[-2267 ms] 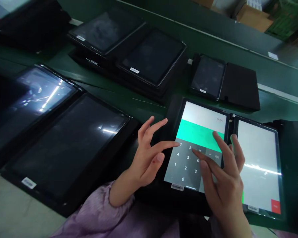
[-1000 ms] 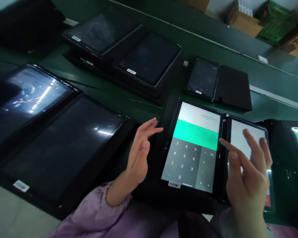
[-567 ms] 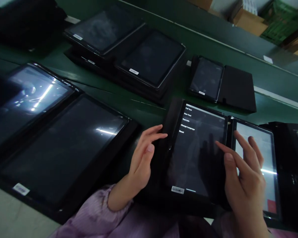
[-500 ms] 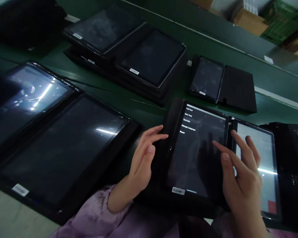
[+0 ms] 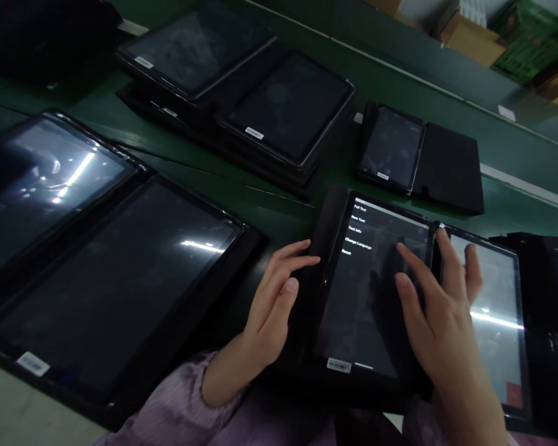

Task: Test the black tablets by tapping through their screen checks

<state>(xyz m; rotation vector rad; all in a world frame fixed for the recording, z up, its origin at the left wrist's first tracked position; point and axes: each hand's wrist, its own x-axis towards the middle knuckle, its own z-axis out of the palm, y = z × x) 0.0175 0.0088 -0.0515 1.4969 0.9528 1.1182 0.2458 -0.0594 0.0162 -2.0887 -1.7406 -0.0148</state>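
A tablet (image 5: pixel 353 310) with a lit dark screen lies in front of me, showing a short white list with "Full Test" at the top and "Reset" at the bottom. Over its right half is my right hand (image 5: pixel 446 310), fingers apart, the index fingertip at or just above the glass; contact is hard to judge. My left hand (image 5: pixel 272 303) rests at the left edge of the black case (image 5: pixel 323 229), fingers stretched and holding nothing. Right of this tablet, partly behind my right hand, a second tablet (image 5: pixel 497 291) shows a pale grey screen with a red square.
Two large dark-screened tablets (image 5: pixel 121 279) lie at the left. Behind them sits a stack of tablets (image 5: pixel 288 105) in black cases. A smaller tablet (image 5: pixel 393 145) with an open black cover (image 5: pixel 453 167) is at the back right. Cardboard boxes (image 5: pixel 472 40) and a green crate (image 5: pixel 530 43) stand beyond.
My right hand has shifted left and slightly up over the screen, its index fingertip higher on the glass. The view has moved a little. The list on the screen looks the same.
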